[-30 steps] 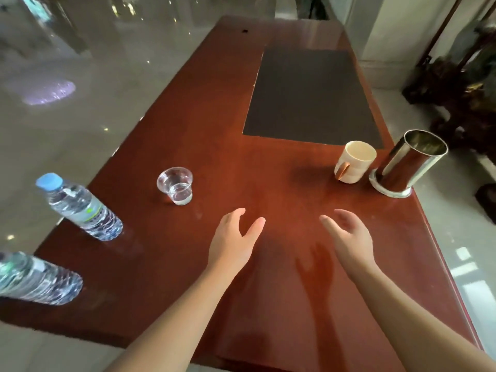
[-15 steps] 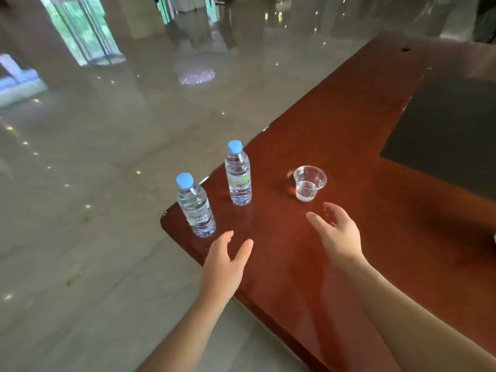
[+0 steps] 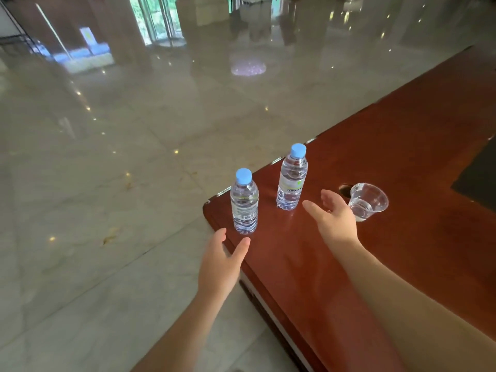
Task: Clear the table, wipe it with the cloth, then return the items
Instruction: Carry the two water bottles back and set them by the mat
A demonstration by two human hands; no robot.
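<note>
Two clear water bottles with blue caps stand upright at the corner of the red-brown table (image 3: 402,162). The near bottle (image 3: 244,204) is right at the corner; the far bottle (image 3: 292,179) stands a little behind it. A clear plastic cup (image 3: 369,201) with a little water sits to their right. My left hand (image 3: 222,264) hovers open just below the near bottle, apart from it. My right hand (image 3: 332,218) is open between the far bottle and the cup, its back covering the cup's left edge. No cloth is in view.
The table's corner and left edge (image 3: 214,208) drop off to a glossy marble floor (image 3: 120,170) on the left. A dark mat (image 3: 480,178) lies inlaid in the tabletop at the right edge of the view.
My view has swung left, off the mug and metal canister, and closed in on the bottles. Both hands moved with it towards the two bottles, fingers still spread and holding nothing.
</note>
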